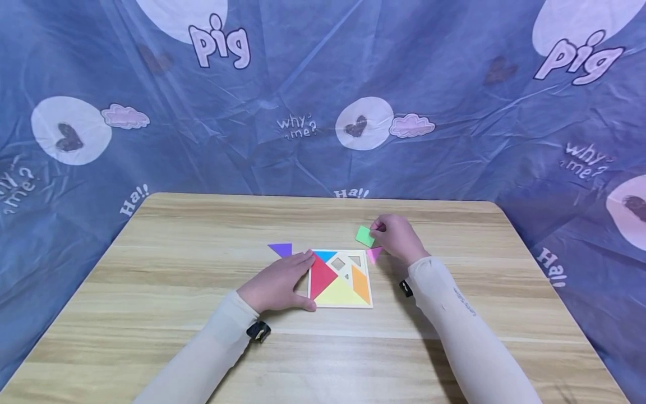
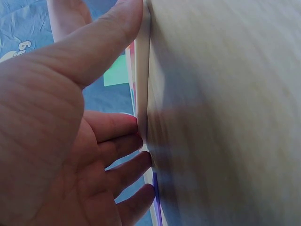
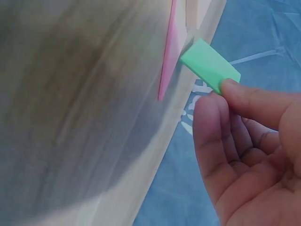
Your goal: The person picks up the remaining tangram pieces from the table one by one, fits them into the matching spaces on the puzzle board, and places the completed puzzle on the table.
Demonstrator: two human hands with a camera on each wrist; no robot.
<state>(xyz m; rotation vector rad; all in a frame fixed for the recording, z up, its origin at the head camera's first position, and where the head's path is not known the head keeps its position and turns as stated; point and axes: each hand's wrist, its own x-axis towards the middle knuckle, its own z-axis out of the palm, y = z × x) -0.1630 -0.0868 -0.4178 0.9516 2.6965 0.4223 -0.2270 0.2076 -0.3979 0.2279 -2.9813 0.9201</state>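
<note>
A tangram board [image 1: 370, 300] with a pale frame lies on the table, with red [image 1: 320, 276], yellow [image 1: 342, 294], blue [image 1: 324, 255] and orange [image 1: 360, 283] pieces set in it. Bare recesses show in its upper right part. My left hand [image 1: 277, 285] rests against the board's left side, thumb at the near corner and fingers extended along the edge. Between thumb and forefinger, my right hand [image 1: 398, 238] pinches a green square [image 3: 207, 63] by one corner, raised above the table in the right wrist view. Below it a pink triangle [image 1: 374, 254] lies by the board's upper right corner.
Beyond the left fingers lies a purple triangle [image 1: 284, 249], partly covered by the hand. The wooden table [image 1: 202, 224] reaches back to a blue printed cloth [image 1: 313, 67], which also hangs along both sides.
</note>
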